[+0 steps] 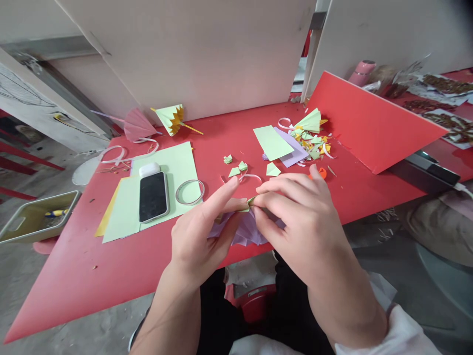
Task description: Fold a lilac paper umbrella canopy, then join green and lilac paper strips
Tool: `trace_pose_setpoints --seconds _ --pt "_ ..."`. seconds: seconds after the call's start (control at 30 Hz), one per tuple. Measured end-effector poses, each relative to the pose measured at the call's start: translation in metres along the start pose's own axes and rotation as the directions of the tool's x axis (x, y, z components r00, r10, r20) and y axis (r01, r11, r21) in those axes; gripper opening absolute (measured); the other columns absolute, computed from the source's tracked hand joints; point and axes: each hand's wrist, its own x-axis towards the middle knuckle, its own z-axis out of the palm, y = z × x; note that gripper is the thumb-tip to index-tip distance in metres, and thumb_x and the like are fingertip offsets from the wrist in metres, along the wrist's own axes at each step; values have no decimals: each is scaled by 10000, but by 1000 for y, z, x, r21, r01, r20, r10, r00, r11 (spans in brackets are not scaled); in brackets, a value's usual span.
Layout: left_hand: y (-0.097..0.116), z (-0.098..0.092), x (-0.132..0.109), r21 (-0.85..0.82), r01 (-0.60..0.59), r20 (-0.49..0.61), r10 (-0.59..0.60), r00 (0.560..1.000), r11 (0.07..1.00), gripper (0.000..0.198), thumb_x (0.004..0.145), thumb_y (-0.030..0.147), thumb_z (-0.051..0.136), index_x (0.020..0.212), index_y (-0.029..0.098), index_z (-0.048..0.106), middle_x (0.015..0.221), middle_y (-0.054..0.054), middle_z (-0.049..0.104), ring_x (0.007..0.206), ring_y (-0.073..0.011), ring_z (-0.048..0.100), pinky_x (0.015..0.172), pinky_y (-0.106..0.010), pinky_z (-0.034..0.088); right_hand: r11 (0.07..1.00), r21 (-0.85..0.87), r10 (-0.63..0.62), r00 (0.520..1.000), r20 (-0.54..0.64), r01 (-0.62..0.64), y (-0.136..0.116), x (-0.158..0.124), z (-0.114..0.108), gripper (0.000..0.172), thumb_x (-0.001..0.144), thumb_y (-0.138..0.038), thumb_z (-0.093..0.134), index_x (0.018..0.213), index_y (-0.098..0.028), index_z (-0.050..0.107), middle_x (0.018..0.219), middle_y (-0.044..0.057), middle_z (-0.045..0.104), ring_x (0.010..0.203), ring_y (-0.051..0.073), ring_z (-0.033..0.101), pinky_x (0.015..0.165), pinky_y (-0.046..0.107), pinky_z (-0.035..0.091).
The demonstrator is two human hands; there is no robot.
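Note:
Both my hands meet over the near edge of the red table (121,266). My left hand (201,231) pinches a pleated lilac paper fan (246,231) from the left, index finger stretched forward. My right hand (299,217) closes its fingertips on the same piece, where a small light green paper bit (252,200) sits at the top of the folds. Most of the lilac paper is hidden under my fingers.
A phone (153,196) lies on light green sheets (177,162) beside a tape ring (189,191). Paper scraps (310,140), green and lilac sheets (281,145), two finished paper umbrellas (170,118) and a red board (373,118) lie farther back. A tray (33,217) stands at left.

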Motion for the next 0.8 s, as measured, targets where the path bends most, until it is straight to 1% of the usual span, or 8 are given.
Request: trace_pose_setpoints --seconds 0.17,0.27,0.4,0.5,0.6,0.73,0.8 --pt "1 0 -1 -7 11 20 -11 1000 1000 716 764 9 583 1360 334 358 901 16 706 718 -120 642 621 -244 537 1000 -9 0 1000 -27 -1 -1 0 2 148 765 -129 564 653 -217 602 878 -17 681 869 164 580 1041 488 241" --pt "1 0 -1 -15 12 5 -12 1000 1000 735 745 -11 595 1357 326 369 894 18 705 716 -121 643 618 -246 530 1000 4 11 999 -52 -11 -1 2 3 148 747 -129 575 631 -217 602 867 -16 673 850 164 589 1049 507 231" --pt "0 -1 0 3 8 -25 -8 1000 1000 754 728 -25 606 1350 335 379 908 24 702 760 -131 656 663 -255 537 999 12 32 997 -77 -31 0 4 2 163 742 -121 572 608 -209 601 815 -12 656 797 157 599 1035 510 267" --pt "-1 -3 0 0 41 -27 -41 999 999 727 737 -5 602 1348 325 386 906 11 693 782 -142 653 668 -255 536 999 38 32 995 -95 -29 2 5 -1 160 747 -127 572 612 -207 602 785 -7 650 757 153 596 1010 496 313" --pt "0 -5 1 29 50 -7 -50 999 998 691 749 10 589 1347 296 393 901 -3 679 773 -136 634 661 -243 525 996 91 18 995 -95 -10 4 6 -3 149 743 -124 575 618 -201 600 761 5 643 735 151 593 941 445 395" --pt "1 -4 3 161 -27 47 19 999 987 590 763 63 609 1305 240 456 897 -25 661 792 -138 615 688 -242 514 988 151 -9 997 -71 19 4 6 0 136 749 -117 560 639 -181 608 742 26 635 723 154 584 802 371 472" --pt "1 -3 4 219 -52 37 45 998 974 504 778 85 612 1251 227 513 852 -17 654 734 -119 598 661 -229 501 984 178 -10 998 -65 21 4 6 1 134 752 -111 550 652 -173 613 753 34 633 727 153 581 756 345 483"
